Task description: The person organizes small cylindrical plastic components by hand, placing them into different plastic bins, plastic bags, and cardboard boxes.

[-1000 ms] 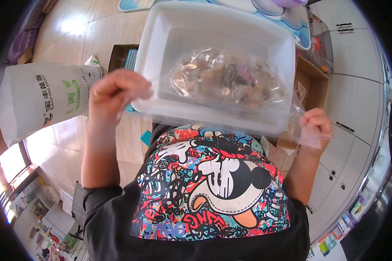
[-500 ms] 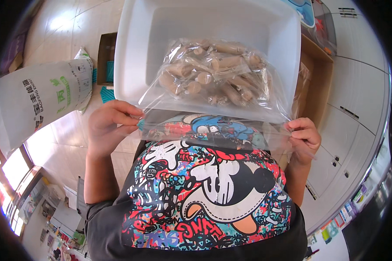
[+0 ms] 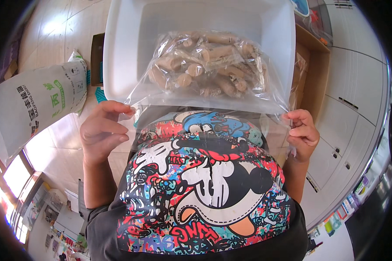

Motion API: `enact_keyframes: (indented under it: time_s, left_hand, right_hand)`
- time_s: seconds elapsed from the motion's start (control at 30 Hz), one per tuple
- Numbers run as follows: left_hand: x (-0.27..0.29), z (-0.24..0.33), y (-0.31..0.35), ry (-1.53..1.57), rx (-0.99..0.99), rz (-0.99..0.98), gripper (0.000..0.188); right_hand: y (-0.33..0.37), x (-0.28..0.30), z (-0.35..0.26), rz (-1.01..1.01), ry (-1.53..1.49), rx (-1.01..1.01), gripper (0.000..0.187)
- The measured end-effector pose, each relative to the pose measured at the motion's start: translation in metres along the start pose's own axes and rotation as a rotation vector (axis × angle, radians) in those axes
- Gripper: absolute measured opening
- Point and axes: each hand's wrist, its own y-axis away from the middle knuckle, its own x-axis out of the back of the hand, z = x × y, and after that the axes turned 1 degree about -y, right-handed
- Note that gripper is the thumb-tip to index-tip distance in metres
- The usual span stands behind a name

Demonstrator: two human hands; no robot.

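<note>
A clear plastic bag [image 3: 244, 99] full of light brown, log-like rolls [image 3: 217, 53] lies partly in a white plastic tub [image 3: 113, 56]. Its mouth is stretched toward me, see-through in front of my patterned shirt. At the bag's left corner is my left hand [image 3: 103, 130], with the film at its index fingertip and the thumb spread lower down. My right hand [image 3: 302, 132] grips the right corner between curled fingers and thumb. Between the two hands the film hangs fairly taut. Some rolls are blurred by glare and folds in the plastic.
To the right of the tub stands an open cardboard box [image 3: 315, 65], beside white cabinets [image 3: 353, 82]. A large white printed sack [image 3: 39, 102] lies on the tiled floor at left. Another small brown box [image 3: 97, 56] with teal pieces sits against the tub's left side.
The tub, bag and rolls have shifted slightly left and up in view. My left thumb has moved away from the index finger, and the bag's near edge has changed shape.
</note>
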Motion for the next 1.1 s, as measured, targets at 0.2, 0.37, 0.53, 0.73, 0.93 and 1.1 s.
enact_keyframes:
  time_s: [0.2, 0.37, 0.53, 0.73, 0.93, 1.1]
  left_hand:
    - [-0.007, -0.004, 0.003, 0.062, 0.017, 0.097, 0.019]
    - [-0.016, -0.003, 0.010, 0.059, 0.055, 0.193, 0.024]
    - [-0.020, -0.005, 0.010, 0.059, 0.101, 0.271, 0.023]
    - [-0.028, 0.003, 0.010, 0.033, 0.105, 0.300, 0.022]
    - [-0.032, 0.007, 0.006, 0.106, 0.178, 0.377, 0.012]
    - [-0.036, 0.011, 0.006, 0.148, 0.234, 0.425, 0.012]
  right_hand:
    - [0.005, -0.007, 0.006, 0.132, -0.060, -0.026, 0.015]
    - [0.012, -0.011, 0.005, 0.216, -0.054, -0.034, 0.018]
    - [0.011, -0.015, 0.006, 0.189, -0.086, -0.083, 0.015]
    - [0.016, -0.023, 0.004, 0.250, -0.161, -0.091, 0.013]
    - [0.015, -0.027, 0.004, 0.315, -0.176, -0.118, 0.015]
    - [0.014, -0.031, -0.002, 0.358, -0.111, -0.145, 0.017]
